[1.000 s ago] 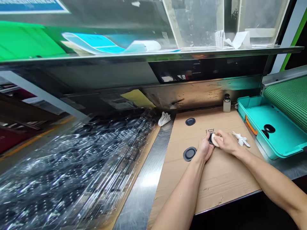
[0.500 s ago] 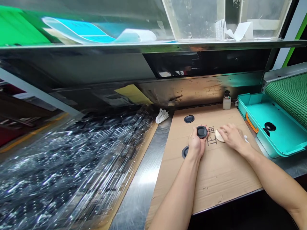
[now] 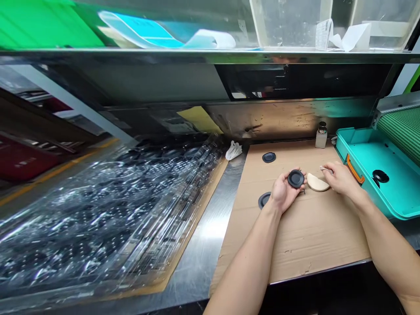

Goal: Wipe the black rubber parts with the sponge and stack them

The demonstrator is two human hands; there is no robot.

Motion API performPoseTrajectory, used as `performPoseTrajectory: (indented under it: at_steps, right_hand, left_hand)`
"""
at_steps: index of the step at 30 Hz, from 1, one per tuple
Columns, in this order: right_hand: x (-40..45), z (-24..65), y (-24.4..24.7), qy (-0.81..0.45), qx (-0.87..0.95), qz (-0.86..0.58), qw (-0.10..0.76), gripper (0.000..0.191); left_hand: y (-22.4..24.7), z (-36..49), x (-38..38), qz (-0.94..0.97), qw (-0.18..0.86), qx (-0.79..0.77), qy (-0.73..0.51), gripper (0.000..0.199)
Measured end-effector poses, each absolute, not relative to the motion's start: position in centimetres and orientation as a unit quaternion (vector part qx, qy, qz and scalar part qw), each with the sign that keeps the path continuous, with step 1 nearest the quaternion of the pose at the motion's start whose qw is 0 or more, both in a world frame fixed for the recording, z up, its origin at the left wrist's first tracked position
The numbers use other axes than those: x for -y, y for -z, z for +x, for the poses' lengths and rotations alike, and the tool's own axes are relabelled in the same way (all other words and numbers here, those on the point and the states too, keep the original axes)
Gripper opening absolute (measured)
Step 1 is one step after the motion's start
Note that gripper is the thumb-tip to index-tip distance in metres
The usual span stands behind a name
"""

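Fingers [image 3: 294, 183] hold a black disc [image 3: 295, 179] above cardboard [image 3: 321, 236].

Bright glare is reflected at six o'clock by the metal surface [image 3: 211, 229]; at eight, the glinting plastic wrap [image 3: 95, 210] is blurred and stretched.

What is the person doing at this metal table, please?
The left hand holds a black disc above the cardboard sheet, while the right hand pinches a small white piece, too small to identify. Between the hands, a cream half-round pad lies on the cardboard. Two more discs lie there too: a farther disc and a nearer disc, partly hidden by the left arm. The teal tray at right contains black round pieces.
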State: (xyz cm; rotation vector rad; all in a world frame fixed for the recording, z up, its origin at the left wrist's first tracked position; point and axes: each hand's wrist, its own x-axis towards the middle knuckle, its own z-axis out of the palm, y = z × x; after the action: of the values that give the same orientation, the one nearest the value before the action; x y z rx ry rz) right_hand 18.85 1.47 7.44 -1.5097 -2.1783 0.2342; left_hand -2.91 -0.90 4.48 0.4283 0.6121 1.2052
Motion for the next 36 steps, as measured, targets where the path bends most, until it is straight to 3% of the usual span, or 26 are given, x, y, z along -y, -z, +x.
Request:
performPoseTrajectory:
  at_steps: [3, 10, 22, 30, 36]
  right_hand:
    - [-0.8, 17.9, -7.8, -0.146, 0.792, -0.517, 0.291, 0.025]
    - [0.7, 15.4, -7.1, -0.187, 0.801, -0.463, 0.329, 0.024]
    - [1.4, 14.4, -6.4, -0.075, 0.843, -0.511, 0.154, 0.025]
    - [1.0, 15.0, -6.7, -0.095, 0.861, -0.465, 0.181, 0.027]
    - [1.1, 15.2, -7.3, -0.113, 0.849, -0.502, 0.119, 0.025]
  left_hand:
    - [-4.6, -3.1, 1.0, 0.205, 0.792, -0.281, -0.501, 0.035]
    - [-3.8, -3.0, 0.9, 0.219, 0.804, -0.352, -0.426, 0.072]
    - [-3.4, -0.6, 2.3, 0.418, 0.637, -0.496, -0.417, 0.078]
    - [-3.5, -1.0, 2.4, 0.477, 0.62, -0.496, -0.377, 0.084]
    - [-4.2, -0.8, 2.7, 0.49, 0.594, -0.541, -0.338, 0.085]
